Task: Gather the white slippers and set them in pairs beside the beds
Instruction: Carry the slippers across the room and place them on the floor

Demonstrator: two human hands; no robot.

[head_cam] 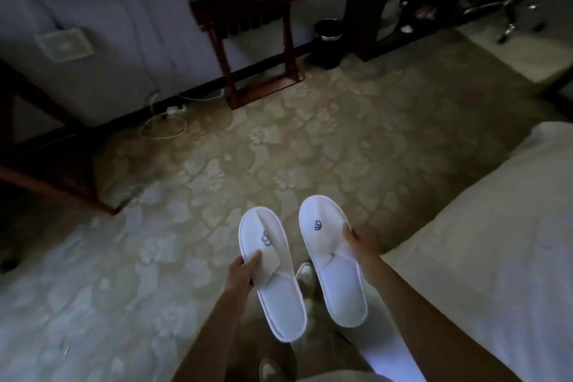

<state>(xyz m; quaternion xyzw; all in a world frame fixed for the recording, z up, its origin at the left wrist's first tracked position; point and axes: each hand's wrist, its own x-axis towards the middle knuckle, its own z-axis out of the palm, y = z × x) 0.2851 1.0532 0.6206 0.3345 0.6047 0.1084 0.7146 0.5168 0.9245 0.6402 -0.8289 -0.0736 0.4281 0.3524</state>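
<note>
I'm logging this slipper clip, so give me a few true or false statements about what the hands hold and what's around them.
1. Each hand holds one white slipper. True: the left hand holds the left slipper, the right hand holds the right slipper.
2. The slippers lie on the carpet. False: both are held above the carpet.
3. A bed is on the person's right. True.
4. The bin stands on the bed. False: it stands on the floor by the wall.
</note>
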